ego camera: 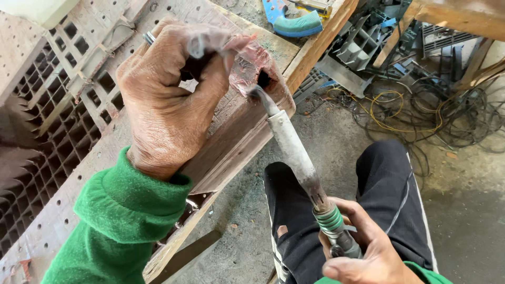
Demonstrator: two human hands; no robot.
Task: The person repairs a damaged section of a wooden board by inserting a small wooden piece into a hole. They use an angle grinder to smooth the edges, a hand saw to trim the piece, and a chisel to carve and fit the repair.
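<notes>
Overhead, left hand (171,94) curled on workpiece (252,71).

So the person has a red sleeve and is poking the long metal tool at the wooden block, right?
Not quite. In the head view the sleeve is green, not red. The rest holds: the right hand holds the long metal tool, its tip at the wooden block that the left hand steadies.
</notes>
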